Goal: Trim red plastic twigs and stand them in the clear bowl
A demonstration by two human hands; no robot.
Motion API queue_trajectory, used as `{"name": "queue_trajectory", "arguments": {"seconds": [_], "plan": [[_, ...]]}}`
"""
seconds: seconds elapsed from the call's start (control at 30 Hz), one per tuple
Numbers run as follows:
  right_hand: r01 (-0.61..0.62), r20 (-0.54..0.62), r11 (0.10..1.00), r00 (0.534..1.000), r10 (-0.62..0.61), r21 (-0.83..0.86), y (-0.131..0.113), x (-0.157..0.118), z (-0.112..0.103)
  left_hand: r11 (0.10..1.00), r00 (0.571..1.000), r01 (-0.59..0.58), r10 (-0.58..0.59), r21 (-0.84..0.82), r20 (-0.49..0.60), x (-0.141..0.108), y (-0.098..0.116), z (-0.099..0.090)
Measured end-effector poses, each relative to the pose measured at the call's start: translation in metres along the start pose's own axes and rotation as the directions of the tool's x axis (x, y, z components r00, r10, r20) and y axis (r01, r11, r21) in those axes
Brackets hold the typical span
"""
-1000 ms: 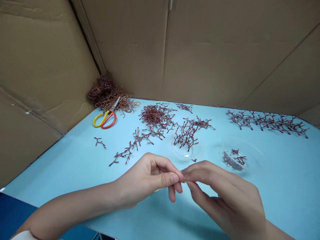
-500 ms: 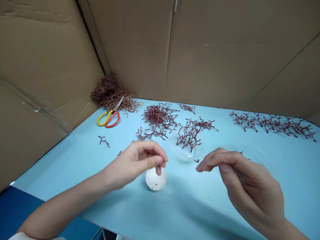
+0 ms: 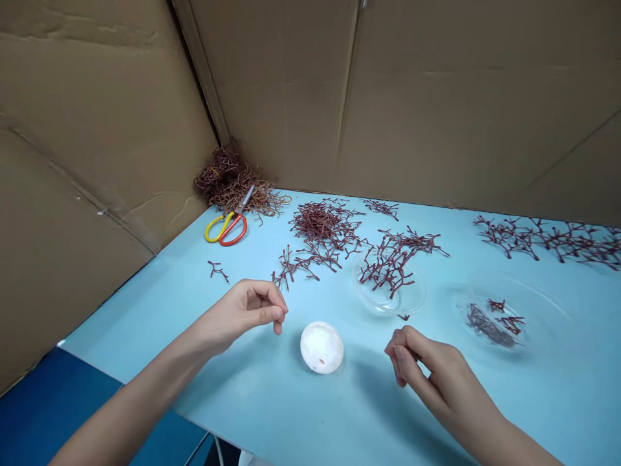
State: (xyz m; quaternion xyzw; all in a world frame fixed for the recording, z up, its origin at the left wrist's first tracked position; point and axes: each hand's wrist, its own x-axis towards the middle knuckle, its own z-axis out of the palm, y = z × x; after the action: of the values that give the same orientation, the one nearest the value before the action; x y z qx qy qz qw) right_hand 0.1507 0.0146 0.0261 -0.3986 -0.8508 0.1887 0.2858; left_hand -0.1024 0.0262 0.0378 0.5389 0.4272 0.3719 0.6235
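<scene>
A white rounded piece (image 3: 321, 347) with small dark marks near its lower edge rests on the pale blue table between my hands. My left hand (image 3: 259, 309) hovers to its upper left, thumb and fingers pinched together, and anything between the tips is too small to make out. On the other side, my right hand (image 3: 417, 366) is also closed in a pinch above the table, its fingertips curled so that what they hold, if anything, is hidden. Neither hand touches the white piece. Dark red branching pieces (image 3: 385, 272) lie in a clear dish (image 3: 412, 304) beyond my right hand.
Scissors (image 3: 233, 226) with yellow and red handles lie by a brown twig heap (image 3: 226, 184) at the back left. More red branching pieces (image 3: 317, 223) cover the back. A second clear dish (image 3: 538, 343) stands right. Cardboard walls (image 3: 436, 116) enclose the table.
The view has shifted, moving the table's things rightward in it. My left hand has moved off the white piece. My right hand has drawn its fingers into a pinch, uncovering the right dish.
</scene>
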Motion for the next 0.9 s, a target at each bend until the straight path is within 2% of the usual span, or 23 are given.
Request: {"name": "queue_trajectory", "arguments": {"seconds": [0.13,0.23,0.33,0.57,0.9], "plan": [[-0.074,0.014,0.997,0.997,0.074,0.018,0.012,-0.013,0.010,0.997,0.997,-0.048,0.051,-0.064,0.054,0.004,-0.007,0.009],[-0.064,-0.004,0.998,0.998,0.064,0.028,0.016,-0.018,0.015,0.988,0.989,-0.108,0.118,-0.115,0.091,0.008,-0.008,0.021],[-0.037,-0.036,0.999,0.999,0.038,0.010,0.017,-0.019,0.017,0.979,0.976,-0.115,0.143,-0.169,0.166,0.010,-0.007,0.033],[-0.010,-0.044,1.000,0.999,0.009,-0.013,0.015,-0.018,0.014,0.969,0.944,-0.051,0.126,-0.241,0.305,0.012,-0.003,0.056],[0.085,-0.033,0.996,0.996,-0.086,-0.027,0.013,-0.020,0.019,0.990,0.902,0.024,0.040,-0.142,0.431,0.014,0.005,0.073]]}}
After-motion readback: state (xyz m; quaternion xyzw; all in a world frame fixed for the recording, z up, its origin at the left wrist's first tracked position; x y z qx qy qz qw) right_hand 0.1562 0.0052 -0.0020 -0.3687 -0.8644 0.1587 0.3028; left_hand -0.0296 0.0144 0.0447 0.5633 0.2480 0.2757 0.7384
